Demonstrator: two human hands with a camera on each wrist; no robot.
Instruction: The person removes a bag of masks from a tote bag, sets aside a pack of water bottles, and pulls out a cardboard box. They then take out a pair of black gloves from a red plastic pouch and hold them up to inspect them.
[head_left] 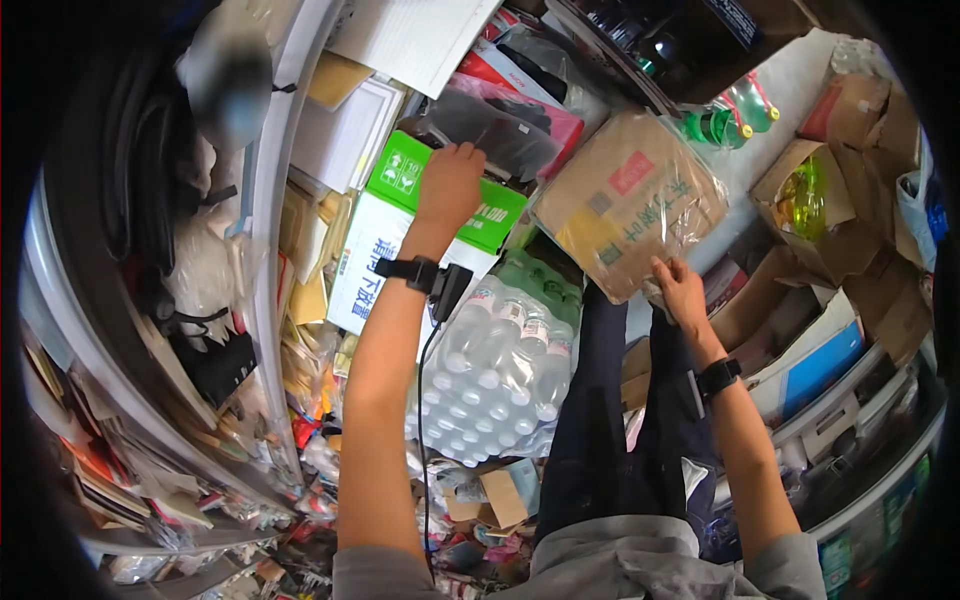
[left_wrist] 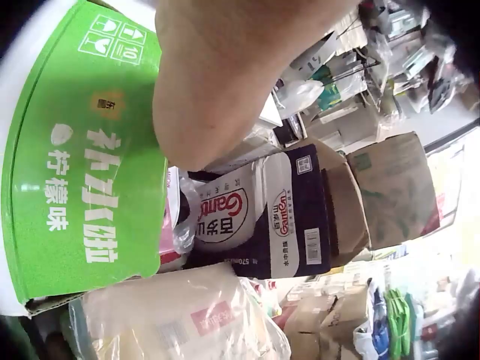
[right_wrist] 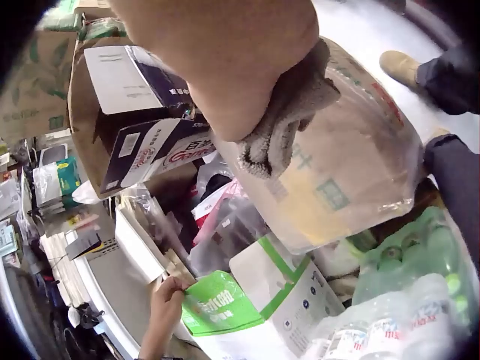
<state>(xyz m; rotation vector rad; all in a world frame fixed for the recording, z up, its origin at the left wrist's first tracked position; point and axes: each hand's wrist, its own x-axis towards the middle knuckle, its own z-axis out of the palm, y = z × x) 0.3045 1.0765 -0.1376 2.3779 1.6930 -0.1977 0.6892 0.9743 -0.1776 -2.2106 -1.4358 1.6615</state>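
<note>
Gripping the green-and-white box point(head_left: 372, 275) beside the bottles point(head_left: 490, 370), the left hand point(head_left: 450, 190) curls over its edge; the right hand point(head_left: 683, 295) clutches a grey cloth point(right_wrist: 281, 127) against the wrapped carton point(head_left: 625, 205), apparently needing light pressure.

"补水啦" and "10" on green box point(left_wrist: 82, 195), "Ganten" on dark carton point(left_wrist: 289, 214)

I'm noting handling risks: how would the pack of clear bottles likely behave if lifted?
The pack of clear bottles would probably be heavy if full, with so many bottles bundled together. Its glossy plastic wrap looks slippery. It may flex somewhat, since the only binding visible is thin film.
</note>
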